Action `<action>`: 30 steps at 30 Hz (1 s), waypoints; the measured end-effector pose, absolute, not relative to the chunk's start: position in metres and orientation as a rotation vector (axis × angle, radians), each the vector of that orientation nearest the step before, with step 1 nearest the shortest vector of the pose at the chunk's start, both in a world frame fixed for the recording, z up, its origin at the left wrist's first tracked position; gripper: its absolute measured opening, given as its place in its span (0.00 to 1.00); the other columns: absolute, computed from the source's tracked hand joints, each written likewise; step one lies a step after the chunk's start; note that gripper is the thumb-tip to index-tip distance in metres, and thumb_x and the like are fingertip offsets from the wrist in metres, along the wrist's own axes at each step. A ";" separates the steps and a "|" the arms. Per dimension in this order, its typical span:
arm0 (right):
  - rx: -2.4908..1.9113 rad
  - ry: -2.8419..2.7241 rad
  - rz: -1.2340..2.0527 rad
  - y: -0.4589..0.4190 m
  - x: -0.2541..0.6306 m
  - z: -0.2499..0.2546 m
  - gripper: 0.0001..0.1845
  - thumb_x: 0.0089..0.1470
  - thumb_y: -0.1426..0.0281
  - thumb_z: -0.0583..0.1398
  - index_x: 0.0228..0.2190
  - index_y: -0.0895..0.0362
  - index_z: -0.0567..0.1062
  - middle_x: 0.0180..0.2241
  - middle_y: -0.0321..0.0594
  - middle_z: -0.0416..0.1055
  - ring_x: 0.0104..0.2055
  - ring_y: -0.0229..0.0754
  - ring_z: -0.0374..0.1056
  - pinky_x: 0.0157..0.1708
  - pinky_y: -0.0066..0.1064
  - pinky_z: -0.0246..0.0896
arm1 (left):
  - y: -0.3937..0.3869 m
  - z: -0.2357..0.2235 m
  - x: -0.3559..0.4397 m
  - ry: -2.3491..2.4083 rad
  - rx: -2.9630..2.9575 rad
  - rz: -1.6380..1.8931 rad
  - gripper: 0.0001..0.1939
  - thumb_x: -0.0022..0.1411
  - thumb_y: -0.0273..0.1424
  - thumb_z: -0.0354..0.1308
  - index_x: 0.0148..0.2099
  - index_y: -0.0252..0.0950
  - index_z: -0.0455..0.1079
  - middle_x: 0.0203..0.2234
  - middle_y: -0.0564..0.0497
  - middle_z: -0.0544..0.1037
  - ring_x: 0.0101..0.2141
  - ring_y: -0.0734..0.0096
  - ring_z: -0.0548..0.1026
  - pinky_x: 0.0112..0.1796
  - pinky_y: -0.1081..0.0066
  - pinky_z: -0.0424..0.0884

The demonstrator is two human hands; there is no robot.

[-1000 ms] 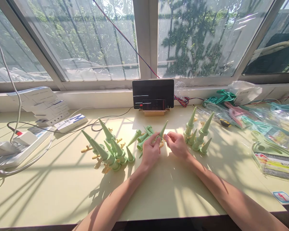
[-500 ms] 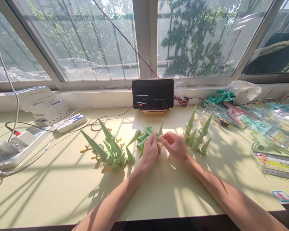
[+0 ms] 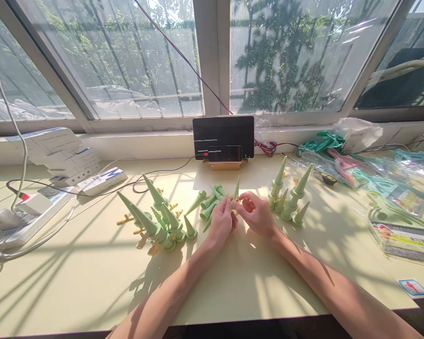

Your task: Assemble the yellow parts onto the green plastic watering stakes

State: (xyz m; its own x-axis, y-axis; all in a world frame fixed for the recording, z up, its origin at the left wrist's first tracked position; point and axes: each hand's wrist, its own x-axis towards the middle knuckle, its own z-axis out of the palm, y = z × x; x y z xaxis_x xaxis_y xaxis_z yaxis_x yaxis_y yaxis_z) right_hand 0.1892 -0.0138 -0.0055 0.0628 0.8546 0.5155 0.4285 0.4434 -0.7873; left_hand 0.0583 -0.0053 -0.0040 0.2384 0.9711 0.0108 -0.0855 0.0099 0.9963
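In the middle of the table, my left hand (image 3: 222, 217) and my right hand (image 3: 257, 213) are brought close together with fingertips pinched. A green plastic watering spike (image 3: 236, 188) points upward from between them; its lower end is hidden by my fingers. Just beyond my left hand lies a small pile of loose green spikes and tubes (image 3: 207, 207). Left of it stands a cluster of green spikes (image 3: 150, 223) fitted with yellow valves (image 3: 154, 247). On the right, another group of spikes (image 3: 298, 190) stands upright, with bits of yellow between them.
A black tablet (image 3: 223, 129) and a phone (image 3: 224, 153) lean on a cardboard stand by the window. White boxes (image 3: 102, 181), a power strip (image 3: 35, 221) and cables are at left. Bagged goods and a packaged green brush set (image 3: 403, 230) lie at right.
The spike between my hands has shifted very slightly to the right, and my right fingers have moved a little. The rest looks the same apart from a small camera shift.
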 end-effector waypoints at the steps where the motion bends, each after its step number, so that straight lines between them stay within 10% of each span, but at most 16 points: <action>1: -1.155 -1.564 0.444 -0.014 0.189 -0.006 0.10 0.57 0.62 0.61 0.31 0.55 0.69 0.20 0.28 0.56 0.20 0.33 0.54 0.22 0.27 0.52 | -0.006 -0.004 0.059 0.969 1.265 1.067 0.14 0.69 0.44 0.49 0.38 0.40 0.65 0.12 0.60 0.62 0.12 0.76 0.61 0.15 0.76 0.56; 30: -1.108 -1.634 0.305 -0.013 0.189 -0.006 0.05 0.55 0.71 0.57 0.27 0.55 0.66 0.21 0.30 0.59 0.23 0.34 0.55 0.24 0.28 0.55 | -0.009 -0.004 0.061 0.963 1.335 1.045 0.13 0.68 0.42 0.50 0.34 0.40 0.64 0.13 0.61 0.55 0.13 0.80 0.55 0.15 0.76 0.49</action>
